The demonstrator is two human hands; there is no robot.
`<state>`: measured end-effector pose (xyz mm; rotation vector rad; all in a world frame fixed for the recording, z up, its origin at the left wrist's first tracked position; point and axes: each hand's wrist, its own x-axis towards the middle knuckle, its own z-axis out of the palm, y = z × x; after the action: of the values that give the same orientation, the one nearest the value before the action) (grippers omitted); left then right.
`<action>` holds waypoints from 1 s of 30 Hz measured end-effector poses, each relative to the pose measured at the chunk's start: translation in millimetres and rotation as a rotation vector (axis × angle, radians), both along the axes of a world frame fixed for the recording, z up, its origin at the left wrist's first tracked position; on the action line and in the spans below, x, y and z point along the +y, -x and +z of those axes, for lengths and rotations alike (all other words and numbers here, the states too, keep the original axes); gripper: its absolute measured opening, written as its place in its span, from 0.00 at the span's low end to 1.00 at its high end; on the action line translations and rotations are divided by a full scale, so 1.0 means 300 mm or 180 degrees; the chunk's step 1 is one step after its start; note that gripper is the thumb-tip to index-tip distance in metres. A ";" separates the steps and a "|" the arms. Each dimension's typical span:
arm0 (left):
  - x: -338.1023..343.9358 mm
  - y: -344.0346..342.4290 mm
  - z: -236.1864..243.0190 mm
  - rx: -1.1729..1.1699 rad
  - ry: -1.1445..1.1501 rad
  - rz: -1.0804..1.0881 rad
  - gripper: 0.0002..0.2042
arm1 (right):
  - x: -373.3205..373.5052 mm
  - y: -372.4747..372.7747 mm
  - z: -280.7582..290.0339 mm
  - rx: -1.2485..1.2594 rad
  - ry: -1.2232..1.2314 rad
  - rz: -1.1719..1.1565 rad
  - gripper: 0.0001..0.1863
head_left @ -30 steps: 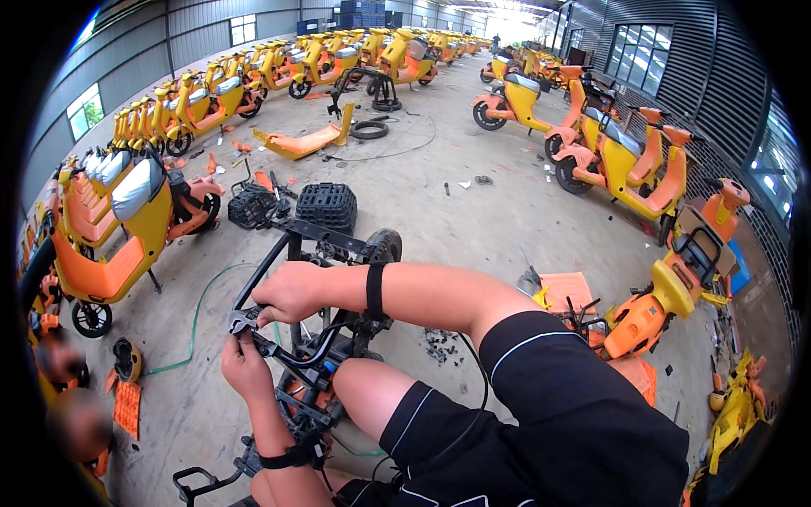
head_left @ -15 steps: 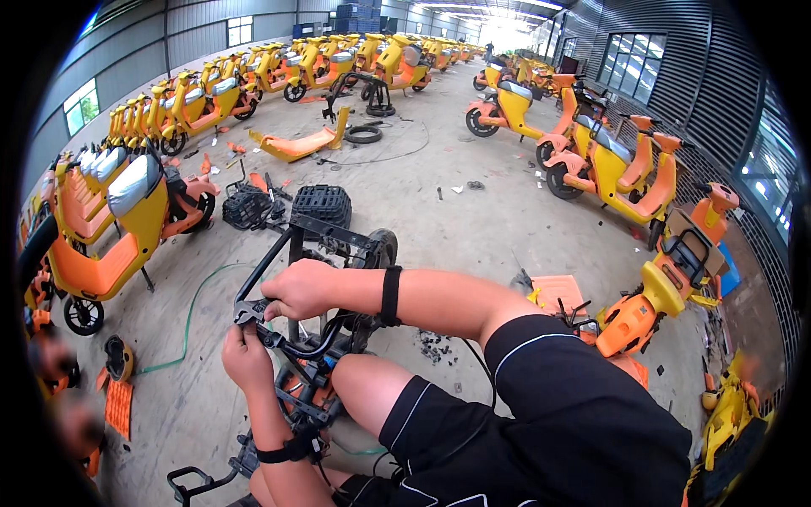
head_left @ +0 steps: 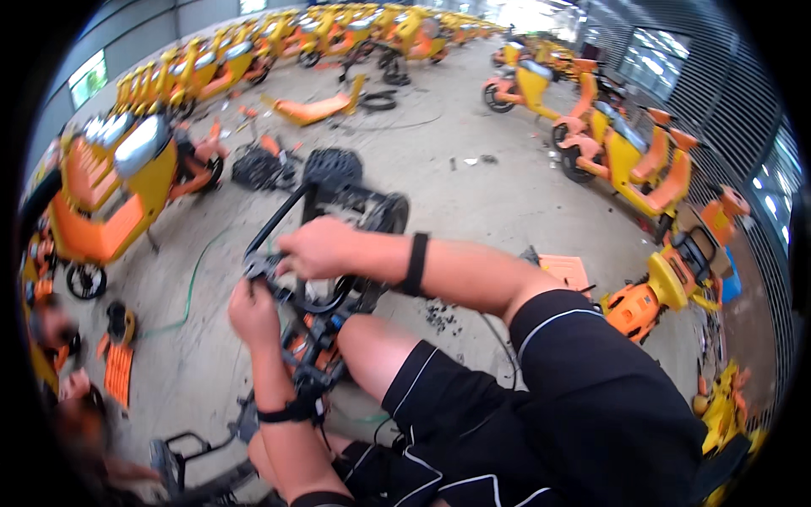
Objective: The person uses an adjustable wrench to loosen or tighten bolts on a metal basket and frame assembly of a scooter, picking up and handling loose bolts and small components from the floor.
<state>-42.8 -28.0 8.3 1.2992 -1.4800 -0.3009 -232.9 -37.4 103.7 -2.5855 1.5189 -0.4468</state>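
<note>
Since I'm hunched over a stripped black frame on the concrete floor, pretty much all the action is at its left side. My left grip has thumb and fingers pinched together on a grey metal tool, which sits by the lower end of the frame's long bar. My right grip reaches across from the other side, fingers curled, just beside that tool, but it's blurry there and I honestly can't tell what's inside it. Got a black strap round that forearm, and my knee is right next to the frame. Past it there's a black crate, then a curved orange panel further off. A green hose snakes along on the left, small dark bits lie scattered to the right, and yellow-and-orange scooters stand on both sides.
</note>
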 end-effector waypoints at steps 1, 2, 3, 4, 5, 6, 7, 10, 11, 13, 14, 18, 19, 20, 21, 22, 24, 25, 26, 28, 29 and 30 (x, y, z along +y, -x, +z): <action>-0.010 0.008 -0.014 0.0100 0.0145 -0.0019 0.07 | -0.009 0.009 -0.020 -0.0127 -0.0023 0.0002 0.21; 0.006 -0.004 0.011 0.0048 -0.0045 0.0018 0.07 | 0.001 -0.014 0.001 0.0018 -0.0142 -0.0139 0.20; -0.001 -0.002 0.005 0.0022 0.0096 0.0066 0.07 | -0.005 -0.010 -0.014 -0.0133 -0.0166 -0.0128 0.21; 0.006 -0.020 0.009 -0.0152 0.0111 0.0121 0.07 | 0.016 -0.037 0.003 -0.0036 -0.0107 -0.0140 0.22; 0.010 -0.011 0.020 -0.0210 0.0081 0.0182 0.07 | 0.044 -0.047 0.032 0.0034 -0.0116 -0.0237 0.23; 0.012 -0.012 0.015 -0.0288 0.0051 0.0223 0.07 | 0.039 -0.055 0.030 0.0026 -0.0431 -0.0333 0.23; 0.019 -0.014 0.024 -0.0267 0.0030 0.0218 0.07 | 0.035 -0.052 0.007 0.0018 -0.0103 -0.0228 0.25; 0.029 -0.015 0.035 -0.0077 -0.0025 0.0144 0.08 | 0.052 -0.064 -0.004 -0.0001 0.0027 -0.0310 0.25; 0.031 -0.011 0.041 0.0003 -0.0041 0.0109 0.08 | 0.060 -0.068 0.003 0.0023 0.0029 -0.0339 0.25; 0.032 -0.009 0.035 0.0061 0.0101 0.0098 0.08 | 0.076 -0.081 0.016 0.0064 0.0031 -0.0407 0.25; 0.031 -0.010 0.036 0.0073 0.0174 0.0086 0.08 | 0.077 -0.082 0.017 0.0082 0.0014 -0.0432 0.25; 0.031 -0.014 0.039 0.0098 -0.0008 0.0067 0.09 | 0.095 -0.098 0.033 0.0134 -0.0074 -0.0558 0.25; 0.032 -0.015 0.039 0.0097 0.0046 0.0066 0.10 | 0.101 -0.100 0.036 0.0120 -0.0082 -0.0574 0.25; 0.035 -0.016 0.040 0.0086 0.0048 0.0057 0.10 | 0.105 -0.104 0.035 0.0106 -0.0097 -0.0584 0.25; 0.038 -0.016 0.044 0.0075 0.0049 0.0047 0.10 | 0.110 -0.105 0.035 0.0124 -0.0087 -0.0626 0.25; 0.039 -0.017 0.047 0.0065 0.0050 0.0035 0.10 | 0.111 -0.108 0.034 0.0079 -0.0075 -0.0637 0.26; 0.035 -0.013 0.047 -0.0013 0.0072 0.0066 0.09 | 0.122 -0.102 0.025 0.0005 -0.0052 -0.0696 0.26; 0.033 -0.013 0.043 -0.0018 0.0147 0.0086 0.08 | 0.149 -0.123 -0.014 -0.0423 -0.0200 -0.0913 0.29; 0.025 -0.013 0.037 -0.0022 0.0234 0.0117 0.08 | 0.174 -0.166 -0.089 -0.0770 -0.0167 -0.1072 0.30; 0.025 -0.017 0.019 -0.0120 0.0107 0.0024 0.11 | 0.212 -0.183 -0.075 -0.0703 -0.0110 -0.1255 0.31; 0.041 -0.034 0.006 -0.0123 0.0132 -0.0032 0.11 | 0.227 -0.194 -0.042 -0.0704 -0.0191 -0.1208 0.31; 0.026 -0.031 0.025 -0.0057 0.0245 -0.0043 0.11 | 0.223 -0.183 -0.018 -0.0357 -0.0080 -0.1237 0.32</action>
<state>-33.5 -20.2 15.8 1.2337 -1.5018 -0.2394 -178.2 29.5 98.3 -2.2007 1.9723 -0.5916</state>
